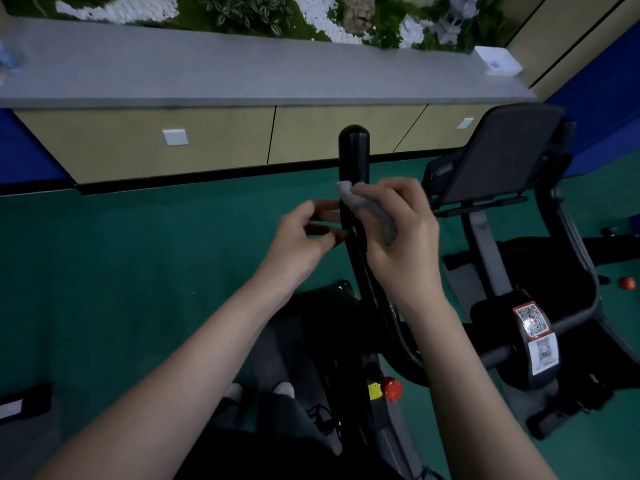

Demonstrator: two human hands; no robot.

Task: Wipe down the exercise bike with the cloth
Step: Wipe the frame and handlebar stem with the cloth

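right grip (398, 233) clenched round cloth (349, 195) — pressed to handlebar (353, 150), right side | left grip (304, 233) slack, holding nothing — fingertips at its left

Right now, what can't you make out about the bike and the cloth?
Head view only:
1. Cloth: mostly bunched inside the right hand, so its size is hidden.
2. Left hand: its fingertips blur against the dark handlebar; grip unclear.
3. Stickers: print too small to read.
4. Bike's base: dark, partly behind the forearms.
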